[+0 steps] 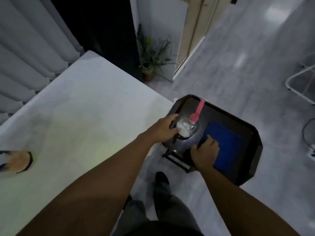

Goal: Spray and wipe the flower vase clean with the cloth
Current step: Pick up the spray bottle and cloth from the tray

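Beside a white table (81, 116), a black plastic tray (252, 150) holds a clear spray bottle with pink trigger (187, 125) and a flat blue cloth (226, 147). Left hand (162, 128) wraps the bottle; right hand (204, 152) pinches the cloth's near edge. At far left, a blurred orange vase (18, 161) sits on the table.

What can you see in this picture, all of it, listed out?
Spray bottle: one, clear with a pink trigger, left part of the tray.
Cloth: one, blue, flat on the tray's right part.
Tray: one, black, on a low stand beside the table.
Table: one, white, left.
Vase: one, orange and blurred, table's left edge.
Potted plant: one, green, on the floor by the door.
White rack: one, far right.
Left hand: on the bottle.
Right hand: on the cloth's corner.
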Available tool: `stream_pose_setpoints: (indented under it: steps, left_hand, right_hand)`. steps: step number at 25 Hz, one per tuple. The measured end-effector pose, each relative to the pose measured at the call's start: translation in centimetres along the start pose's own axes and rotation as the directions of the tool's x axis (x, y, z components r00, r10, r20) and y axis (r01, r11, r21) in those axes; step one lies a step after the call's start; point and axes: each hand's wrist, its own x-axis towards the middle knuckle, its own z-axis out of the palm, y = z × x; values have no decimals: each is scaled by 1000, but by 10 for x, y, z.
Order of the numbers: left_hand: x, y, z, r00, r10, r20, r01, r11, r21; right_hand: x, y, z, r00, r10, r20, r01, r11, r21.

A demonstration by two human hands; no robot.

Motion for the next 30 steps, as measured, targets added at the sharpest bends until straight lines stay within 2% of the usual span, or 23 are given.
stream_pose_setpoints:
  steps: [3, 5, 9, 13, 15, 18, 21, 24, 27, 28, 30]
  left_hand:
    - [27, 16, 17, 999, 33, 24, -33, 999, 14]
    - [41, 22, 28, 998, 58, 31, -58, 998, 9]
    - [59, 17, 47, 992, 123, 32, -123, 992, -14]
    - [64, 26, 53, 983, 184, -17, -185, 979, -84]
    - [66, 28, 55, 978, 196, -68, -202, 974, -98]
    - [66, 26, 47, 970, 190, -151, -211, 967, -144]
    - [51, 32, 23, 955, 180, -235, -224, 959, -175]
    - [24, 39, -17, 927, 100, -361, -191, 955, -225]
    - [-12, 28, -62, 844, 85, -530, -222, 954, -200]
    - [-26, 21, -75, 811, 68, -581, -223, 954, -201]
    - [-60, 1, -99, 739, -16, -673, -189, 955, -229]
  right_hand:
    - [29, 23, -2, 989, 136, 62, -128, 985, -111]
    - [40, 35, -2, 983, 164, 85, -151, 978, -143]
    - [49, 47, 2, 996, 84, -5, -83, 966, -244]
    - [60, 49, -1, 998, -37, -48, 24, 968, -249]
    - [66, 46, -7, 999, -17, -44, 9, 986, -165]
    - [65, 23, -20, 995, 99, -30, -94, 985, 143]
    - [59, -19, -38, 980, 193, 53, -195, 866, 459]
    - [53, -71, -45, 957, 199, 210, -289, 696, 658]
    - [43, -134, -48, 866, 177, 467, -494, 450, 744]
    - [34, -154, -49, 825, 127, 551, -548, 418, 724]
    - [10, -189, -42, 790, -49, 611, -505, 513, 694]
